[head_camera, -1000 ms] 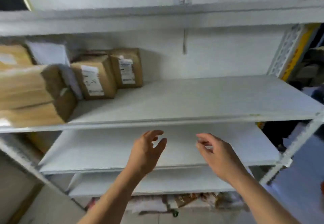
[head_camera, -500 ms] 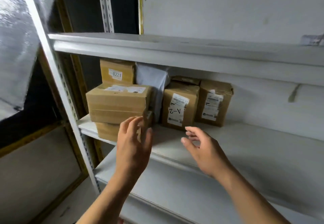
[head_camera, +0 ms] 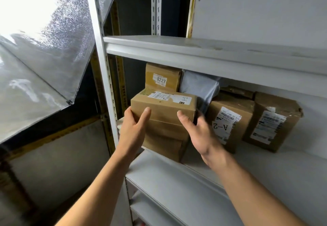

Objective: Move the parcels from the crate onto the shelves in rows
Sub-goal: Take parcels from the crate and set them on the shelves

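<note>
A brown cardboard parcel [head_camera: 163,105] with a white label on top lies on a stack of two at the left end of the middle shelf [head_camera: 265,165]. My left hand [head_camera: 132,130] grips its left front corner, thumb on the front face. My right hand [head_camera: 200,135] holds its right front corner, thumb on the front and fingers round the side. Under it lies another brown parcel [head_camera: 166,140]. Behind stand a parcel marked 0227 [head_camera: 161,77] and a grey bag parcel [head_camera: 200,87]. To the right stand a parcel marked A-2 [head_camera: 228,119] and another labelled parcel [head_camera: 272,121]. The crate is out of view.
A white upright post [head_camera: 104,77] stands just left of the stack. The upper shelf [head_camera: 194,52] hangs close above the parcels. A lower shelf [head_camera: 177,186] lies under my arms. A frosted plastic sheet [head_camera: 44,57] fills the left.
The view has swung left and closer to the stack. Both hands have moved forward from open in the air onto the top parcel's front corners.
</note>
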`<state>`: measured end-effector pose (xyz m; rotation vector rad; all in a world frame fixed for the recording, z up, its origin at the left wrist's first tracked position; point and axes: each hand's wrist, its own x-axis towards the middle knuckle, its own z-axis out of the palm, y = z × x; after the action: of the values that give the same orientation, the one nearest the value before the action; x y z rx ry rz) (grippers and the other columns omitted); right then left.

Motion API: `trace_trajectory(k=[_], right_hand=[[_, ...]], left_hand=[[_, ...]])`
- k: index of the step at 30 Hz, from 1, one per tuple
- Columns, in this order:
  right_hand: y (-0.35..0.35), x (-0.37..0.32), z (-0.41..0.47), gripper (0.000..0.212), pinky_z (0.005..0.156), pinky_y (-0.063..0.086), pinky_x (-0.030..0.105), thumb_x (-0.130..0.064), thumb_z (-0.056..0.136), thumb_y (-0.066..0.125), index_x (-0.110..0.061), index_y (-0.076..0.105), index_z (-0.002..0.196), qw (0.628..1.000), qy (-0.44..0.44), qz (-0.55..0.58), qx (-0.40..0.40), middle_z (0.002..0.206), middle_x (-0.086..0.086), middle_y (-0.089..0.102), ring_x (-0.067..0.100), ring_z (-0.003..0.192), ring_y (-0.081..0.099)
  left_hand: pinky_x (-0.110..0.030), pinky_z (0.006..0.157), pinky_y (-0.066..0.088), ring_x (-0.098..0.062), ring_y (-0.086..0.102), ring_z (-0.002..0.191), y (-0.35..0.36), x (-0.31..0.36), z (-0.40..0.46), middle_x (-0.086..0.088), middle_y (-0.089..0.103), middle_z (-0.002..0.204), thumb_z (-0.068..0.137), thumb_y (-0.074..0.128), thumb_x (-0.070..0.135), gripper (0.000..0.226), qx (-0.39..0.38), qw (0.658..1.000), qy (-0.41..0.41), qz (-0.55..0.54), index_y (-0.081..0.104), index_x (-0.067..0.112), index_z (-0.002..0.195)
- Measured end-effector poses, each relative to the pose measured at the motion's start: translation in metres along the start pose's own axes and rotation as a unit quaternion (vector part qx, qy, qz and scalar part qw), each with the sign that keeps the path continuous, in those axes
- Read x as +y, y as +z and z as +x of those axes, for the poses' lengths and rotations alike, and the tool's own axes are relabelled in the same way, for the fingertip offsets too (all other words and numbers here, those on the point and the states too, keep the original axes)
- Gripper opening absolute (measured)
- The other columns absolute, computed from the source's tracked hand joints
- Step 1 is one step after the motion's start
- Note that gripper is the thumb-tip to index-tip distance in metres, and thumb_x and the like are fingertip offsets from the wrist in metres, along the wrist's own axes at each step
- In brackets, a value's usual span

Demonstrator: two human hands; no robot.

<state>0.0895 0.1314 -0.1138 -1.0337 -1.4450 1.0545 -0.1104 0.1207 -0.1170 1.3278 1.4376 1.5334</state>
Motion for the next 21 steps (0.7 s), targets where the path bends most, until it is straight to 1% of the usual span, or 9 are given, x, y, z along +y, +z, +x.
trace_trajectory(k=[3,6,8,11,13,15,16,19,21], right_hand=[[-0.005,0.000,-0.006,0.072,0.106,0.053,0.026,-0.067,0.091,0.069,-0.031,0.049,0.151,0.999,0.000,0.025,0.022,0.134,-0.012,0.072,0.004,0.123,0.067],[-0.020,-0.005,-0.021,0.068,0.083,0.054,0.008,-0.066,0.089,0.065,-0.033,0.048,0.146,0.994,-0.005,0.060,0.090,0.119,-0.015,0.074,-0.006,0.104,0.070],[-0.034,-0.006,-0.032,0.059,0.095,0.060,0.028,-0.075,0.083,0.070,-0.043,0.055,0.131,0.987,-0.009,0.082,0.141,0.118,-0.011,0.075,0.004,0.108,0.072],[-0.066,-0.005,-0.059,0.067,0.104,0.055,0.054,-0.074,0.074,0.078,-0.032,0.060,0.124,0.975,0.002,0.125,0.185,0.123,0.003,0.075,0.023,0.117,0.071],[-0.094,-0.005,-0.081,0.077,0.097,0.058,0.053,-0.071,0.080,0.073,-0.019,0.061,0.135,0.969,0.021,0.161,0.185,0.124,0.007,0.076,0.027,0.116,0.072],[-0.132,-0.009,-0.103,0.066,0.079,0.061,0.041,-0.061,0.091,0.062,-0.015,0.062,0.138,0.966,0.033,0.175,0.185,0.122,0.008,0.076,0.024,0.107,0.074],[-0.153,-0.010,-0.112,0.060,0.080,0.060,0.040,-0.057,0.094,0.062,-0.017,0.063,0.138,0.968,0.045,0.161,0.187,0.123,0.008,0.075,0.024,0.108,0.073],[-0.205,-0.020,-0.144,0.053,0.108,0.044,0.056,-0.055,0.099,0.061,-0.027,0.061,0.145,0.982,0.124,0.094,0.112,0.144,0.011,0.065,0.040,0.130,0.059],[-0.222,-0.018,-0.170,0.061,0.115,0.036,0.066,-0.050,0.099,0.064,-0.025,0.052,0.153,0.980,0.169,0.097,0.039,0.152,0.018,0.057,0.049,0.139,0.051]], left_hand=[[-0.009,0.073,0.049,0.000,0.059,0.107,0.006,0.003,-0.018,0.014,0.055,0.125,0.093,0.057,0.062,0.061,0.012,1.000,0.024,0.010,0.039,0.029,0.141],[-0.016,0.079,0.049,0.004,0.062,0.101,0.017,0.007,-0.039,0.008,0.058,0.118,0.094,0.054,0.068,0.054,0.003,0.999,0.017,-0.046,0.046,0.025,0.126],[-0.024,0.082,0.050,0.011,0.063,0.091,0.025,0.010,-0.051,0.005,0.059,0.110,0.092,0.055,0.070,0.058,-0.001,0.995,0.008,-0.102,0.048,0.020,0.119],[-0.027,0.079,0.055,-0.001,0.068,0.096,0.043,0.013,-0.063,0.000,0.065,0.109,0.086,0.062,0.073,0.059,-0.025,0.991,0.015,-0.129,0.051,0.020,0.112],[-0.024,0.072,0.055,-0.006,0.069,0.092,0.056,0.016,-0.067,-0.001,0.065,0.104,0.080,0.062,0.070,0.054,-0.043,0.991,0.031,-0.127,0.052,0.023,0.106],[-0.022,0.067,0.052,-0.003,0.064,0.082,0.071,0.020,-0.068,0.004,0.061,0.094,0.083,0.059,0.064,0.042,-0.068,0.990,0.059,-0.104,0.053,0.025,0.098],[-0.027,0.068,0.052,-0.007,0.062,0.080,0.081,0.021,-0.068,0.006,0.060,0.088,0.086,0.057,0.062,0.036,-0.083,0.989,0.066,-0.098,0.055,0.027,0.093],[-0.059,0.081,0.053,-0.029,0.060,0.087,0.120,0.020,-0.075,0.007,0.061,0.081,0.088,0.054,0.063,0.035,-0.151,0.980,0.053,-0.116,0.063,0.030,0.084],[-0.062,0.091,0.054,-0.030,0.066,0.097,0.151,0.018,-0.084,0.005,0.069,0.091,0.090,0.054,0.062,0.038,-0.209,0.969,0.043,-0.123,0.069,0.027,0.092]])
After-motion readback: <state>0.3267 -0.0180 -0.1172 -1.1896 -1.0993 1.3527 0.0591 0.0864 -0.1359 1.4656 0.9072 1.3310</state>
